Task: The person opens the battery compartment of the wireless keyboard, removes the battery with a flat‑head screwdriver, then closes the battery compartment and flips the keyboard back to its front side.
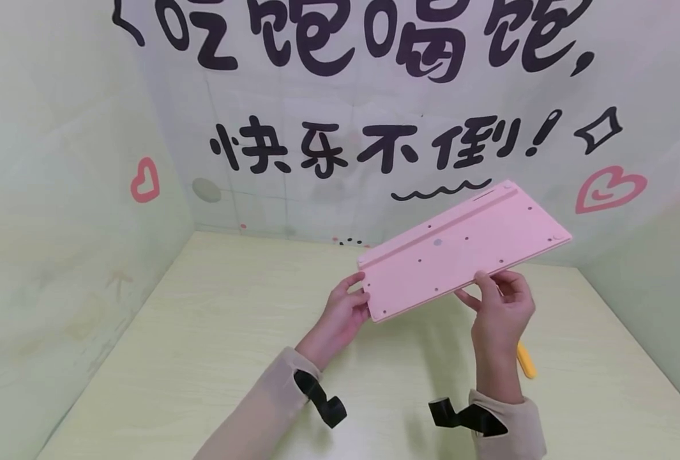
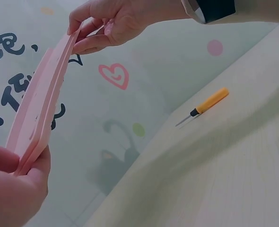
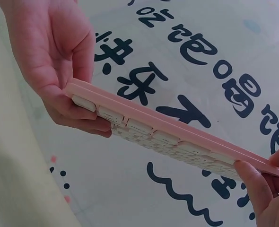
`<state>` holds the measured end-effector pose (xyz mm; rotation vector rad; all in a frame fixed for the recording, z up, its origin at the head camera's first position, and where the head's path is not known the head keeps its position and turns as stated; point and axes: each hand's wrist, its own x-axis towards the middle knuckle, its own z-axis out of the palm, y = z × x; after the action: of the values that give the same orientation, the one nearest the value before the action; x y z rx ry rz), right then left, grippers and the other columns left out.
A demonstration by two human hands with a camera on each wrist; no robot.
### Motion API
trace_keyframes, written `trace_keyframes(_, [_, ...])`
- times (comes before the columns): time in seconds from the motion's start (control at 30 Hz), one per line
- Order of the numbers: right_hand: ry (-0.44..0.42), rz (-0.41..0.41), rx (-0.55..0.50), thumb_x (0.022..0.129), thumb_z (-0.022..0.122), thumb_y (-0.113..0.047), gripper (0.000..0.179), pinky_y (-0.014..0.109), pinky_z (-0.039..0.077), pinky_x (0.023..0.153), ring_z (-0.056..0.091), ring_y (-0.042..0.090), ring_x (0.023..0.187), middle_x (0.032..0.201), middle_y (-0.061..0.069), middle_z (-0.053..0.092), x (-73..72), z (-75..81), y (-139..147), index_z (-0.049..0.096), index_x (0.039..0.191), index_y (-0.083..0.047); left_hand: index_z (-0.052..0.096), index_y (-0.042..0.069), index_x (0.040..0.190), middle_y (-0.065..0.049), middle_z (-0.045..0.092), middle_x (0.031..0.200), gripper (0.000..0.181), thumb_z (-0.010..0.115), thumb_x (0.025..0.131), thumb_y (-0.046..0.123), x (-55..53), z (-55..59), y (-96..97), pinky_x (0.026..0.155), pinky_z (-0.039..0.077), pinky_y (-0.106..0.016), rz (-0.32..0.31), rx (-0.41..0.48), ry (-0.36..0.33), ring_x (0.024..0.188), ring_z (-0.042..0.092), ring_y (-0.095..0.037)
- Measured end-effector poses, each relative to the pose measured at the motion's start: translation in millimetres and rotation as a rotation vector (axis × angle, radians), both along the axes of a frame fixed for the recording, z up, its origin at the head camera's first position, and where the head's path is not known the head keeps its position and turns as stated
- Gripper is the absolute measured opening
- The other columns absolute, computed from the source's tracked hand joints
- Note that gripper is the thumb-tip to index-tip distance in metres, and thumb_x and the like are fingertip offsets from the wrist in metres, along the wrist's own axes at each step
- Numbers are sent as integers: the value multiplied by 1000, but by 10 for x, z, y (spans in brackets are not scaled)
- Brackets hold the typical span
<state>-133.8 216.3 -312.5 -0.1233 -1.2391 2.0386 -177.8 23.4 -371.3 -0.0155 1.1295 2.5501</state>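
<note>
A pink keyboard [image 1: 466, 246] is held up above the table, tilted, its underside with small screw holes and corner feet facing the head camera. Its white keys [image 3: 165, 138] show from the right wrist, on the side turned away from the head view. My left hand [image 1: 345, 308] grips the keyboard's left end, thumb on one face and fingers on the other. With thumb and fingers, my right hand [image 1: 502, 310] pinches the near long edge toward the right. Past the right wrist lies a screwdriver [image 2: 209, 102] with a yellow handle and thin metal shaft, partly hidden in the head view.
The pale wooden tabletop [image 1: 230, 319] runs back to a wall sheet [image 1: 317, 204] printed with large dark characters and pink hearts. Side panels close off the left and right. Black straps [image 1: 319, 396] with camera mounts sit on both wrists.
</note>
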Motion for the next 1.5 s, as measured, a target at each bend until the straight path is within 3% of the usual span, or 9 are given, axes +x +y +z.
trace_keyframes(0.2, [-74, 12, 2, 82, 60, 8, 9, 32, 53, 52, 61, 19, 69, 84, 13, 52, 10, -46, -26, 52, 84, 5, 35, 0, 130, -25, 48, 122, 46, 39, 86, -16, 13, 6, -49, 77, 50, -30, 25, -75, -15, 89, 58, -20])
trace_keyframes(0.57, [-54, 64, -54, 80, 66, 3, 12, 34, 53, 58, 63, 20, 68, 80, 12, 55, 11, -127, 0, 56, 86, 6, 39, 2, 129, -24, 52, 118, 47, 40, 86, -16, 5, 56, -54, 73, 51, -28, 93, -162, -19, 86, 59, -20])
trace_keyframes(0.77, [-74, 85, 15, 83, 65, -2, 12, 34, 53, 59, 65, 20, 68, 77, 11, 62, -12, -172, 52, 57, 85, 7, 41, 4, 130, -23, 53, 118, 48, 41, 86, -16, -26, 78, -159, 70, 50, -25, 132, -217, -36, 84, 59, -19])
trace_keyframes(1.07, [-135, 59, 60, 84, 65, -8, 16, 35, 53, 58, 66, 23, 68, 77, 12, 65, 2, -162, 256, 60, 86, 7, 43, 4, 130, -23, 53, 114, 49, 40, 85, -17, -65, 98, -333, 64, 48, -24, 144, -275, -7, 79, 57, -17])
trace_keyframes(1.37, [-124, 73, -44, 80, 68, -1, 15, 37, 53, 57, 66, 23, 66, 74, 15, 64, 67, -92, 557, 60, 89, 7, 43, 2, 130, -22, 54, 108, 49, 40, 85, -17, -75, 93, -444, 58, 47, -23, 136, -312, -5, 73, 55, -16])
trace_keyframes(1.5, [-158, 109, 24, 81, 67, -2, 18, 35, 53, 61, 66, 21, 72, 81, 13, 65, 79, -61, 668, 61, 95, 7, 43, 2, 129, -20, 56, 104, 49, 40, 85, -17, -77, 99, -481, 56, 46, -23, 140, -332, 12, 68, 54, -15])
